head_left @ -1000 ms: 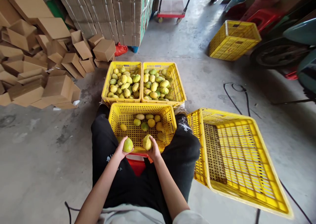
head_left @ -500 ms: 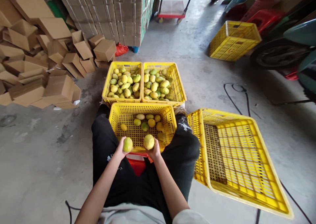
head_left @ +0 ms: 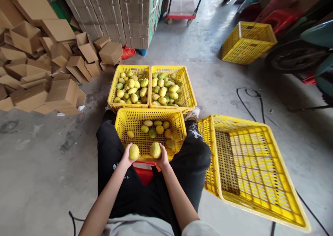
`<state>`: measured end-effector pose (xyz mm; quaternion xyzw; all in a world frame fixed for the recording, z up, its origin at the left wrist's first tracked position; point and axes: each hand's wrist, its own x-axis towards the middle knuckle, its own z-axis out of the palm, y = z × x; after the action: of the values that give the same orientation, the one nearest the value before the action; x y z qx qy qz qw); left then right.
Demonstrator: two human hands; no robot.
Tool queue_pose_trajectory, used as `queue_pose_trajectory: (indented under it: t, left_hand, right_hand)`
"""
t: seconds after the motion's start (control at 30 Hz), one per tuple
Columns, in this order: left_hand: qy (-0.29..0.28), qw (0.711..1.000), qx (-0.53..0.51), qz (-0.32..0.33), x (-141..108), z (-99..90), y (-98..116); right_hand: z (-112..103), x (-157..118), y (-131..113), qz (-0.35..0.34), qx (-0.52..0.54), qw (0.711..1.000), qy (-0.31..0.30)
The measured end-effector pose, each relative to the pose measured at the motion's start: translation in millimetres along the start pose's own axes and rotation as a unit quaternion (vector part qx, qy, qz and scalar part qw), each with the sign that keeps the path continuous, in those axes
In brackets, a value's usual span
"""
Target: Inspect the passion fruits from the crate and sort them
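My left hand point(head_left: 126, 157) is closed around a yellow-green melon point(head_left: 134, 152). A second, paler melon with faint ribs point(head_left: 155, 150) is in my right hand point(head_left: 163, 157), fingers wrapped about its outer side. Both are held apart from each other over the near edge of a yellow plastic crate point(head_left: 122, 120) between my legs. On that crate's perforated floor lie several more melons point(head_left: 159, 129), mostly towards the right. Just beyond stand two yellow crates side by side; the left one holds a heap of melons point(head_left: 132, 87), and the right one holds another heap point(head_left: 163, 90).
A large yellow crate point(head_left: 255, 159) lies tilted by my right knee. Folded cardboard boxes point(head_left: 62, 94) are piled at left, near a strapped stack of cartons point(head_left: 111, 14). Farther off are a trolley point(head_left: 181, 12), another yellow crate point(head_left: 247, 43) and a black cable point(head_left: 249, 94).
Both melons have turned in my hands, showing different sides. My right hand has shifted slightly left and up with its melon; the melons in the crates have not moved.
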<state>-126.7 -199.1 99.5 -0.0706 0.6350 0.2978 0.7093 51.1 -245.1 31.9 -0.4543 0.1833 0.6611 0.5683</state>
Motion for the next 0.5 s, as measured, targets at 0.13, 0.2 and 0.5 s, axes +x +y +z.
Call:
queue_pose_trajectory:
  t: [0.13,0.2,0.5]
  left_hand:
    - [-0.009,1.000,0.022,0.013,-2.7,1.2,-2.2]
    - [0.002,0.999,0.031,0.017,-5.1,2.5,-2.9]
    - [0.023,0.999,0.029,0.021,-5.7,2.5,-2.1]
  right_hand:
    - [0.4,1.7,-0.2,0.007,0.011,1.000,0.019]
    - [1.6,2.4,0.1,0.008,0.010,1.000,0.023]
    - [8.2,-8.8,-2.0,0.030,-0.022,0.998,0.056]
